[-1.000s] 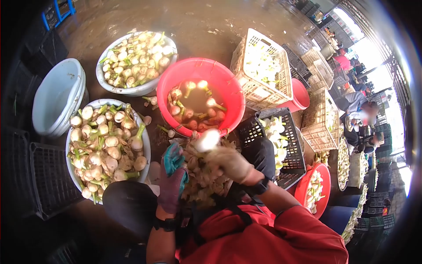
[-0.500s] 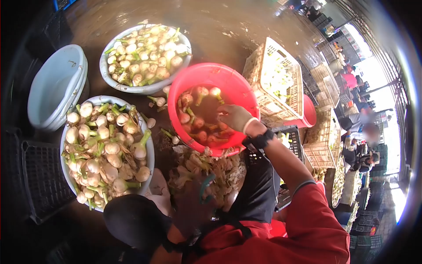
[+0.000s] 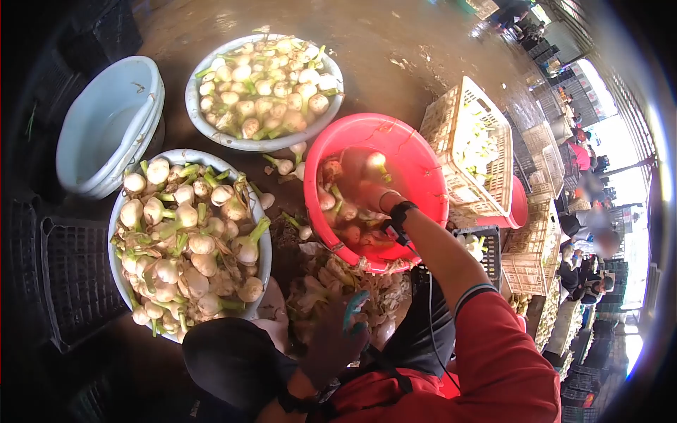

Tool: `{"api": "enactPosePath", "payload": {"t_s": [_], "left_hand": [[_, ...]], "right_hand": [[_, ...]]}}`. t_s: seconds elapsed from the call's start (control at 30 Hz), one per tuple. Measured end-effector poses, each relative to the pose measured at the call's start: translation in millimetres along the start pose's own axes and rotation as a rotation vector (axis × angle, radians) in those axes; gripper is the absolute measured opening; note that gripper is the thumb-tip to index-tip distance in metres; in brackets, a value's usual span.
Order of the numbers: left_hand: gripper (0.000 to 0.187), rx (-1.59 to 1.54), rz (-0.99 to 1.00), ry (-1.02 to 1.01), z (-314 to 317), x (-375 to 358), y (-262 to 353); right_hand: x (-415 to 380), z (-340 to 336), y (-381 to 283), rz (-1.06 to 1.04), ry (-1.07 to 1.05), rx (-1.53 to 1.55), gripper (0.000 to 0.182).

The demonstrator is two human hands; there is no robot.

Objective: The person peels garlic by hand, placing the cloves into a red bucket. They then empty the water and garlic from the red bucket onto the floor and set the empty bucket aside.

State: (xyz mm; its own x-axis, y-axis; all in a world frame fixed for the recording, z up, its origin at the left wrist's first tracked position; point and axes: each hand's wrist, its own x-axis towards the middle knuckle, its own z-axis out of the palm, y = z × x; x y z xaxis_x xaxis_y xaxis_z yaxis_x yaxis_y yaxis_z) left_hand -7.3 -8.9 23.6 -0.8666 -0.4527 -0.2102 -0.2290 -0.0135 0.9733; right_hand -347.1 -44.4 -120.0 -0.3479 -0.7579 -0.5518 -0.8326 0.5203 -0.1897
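Observation:
My right hand reaches into a red tub of brownish water. The wrist shows above the surface, while the fingers are under the murky water and hidden. Around it several garlic bulbs lie in the water, some with short green stems. My left hand, in a dark glove, is low in front of my lap, its fingers closed around a curved teal thing whose kind I cannot make out. Beneath that hand is a heap of papery garlic peelings.
Two pale blue basins hold stemmed garlic bulbs. Stacked blue tubs and a black crate stand at the left. Cream crates stand to the right. Loose bulbs lie between the basins. Other people are far right.
My right hand has gone from above the water down into it, and its fingers have disappeared from sight. My left hand has shifted slightly. The whole view has moved a little.

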Motion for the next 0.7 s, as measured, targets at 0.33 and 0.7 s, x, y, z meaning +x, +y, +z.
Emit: {"api": "enactPosePath", "payload": {"t_s": [0.33, 0.7], "left_hand": [[0.055, -1.025, -0.225, 0.189, 9, 5, 4], [0.052, -1.022, 0.057, 0.175, 8, -4, -9]], "right_hand": [[-211, -44, -56, -0.186, -0.061, 1.291, 0.010], [-264, 1, -123, -0.293, 0.556, 0.813, 0.013]]}}
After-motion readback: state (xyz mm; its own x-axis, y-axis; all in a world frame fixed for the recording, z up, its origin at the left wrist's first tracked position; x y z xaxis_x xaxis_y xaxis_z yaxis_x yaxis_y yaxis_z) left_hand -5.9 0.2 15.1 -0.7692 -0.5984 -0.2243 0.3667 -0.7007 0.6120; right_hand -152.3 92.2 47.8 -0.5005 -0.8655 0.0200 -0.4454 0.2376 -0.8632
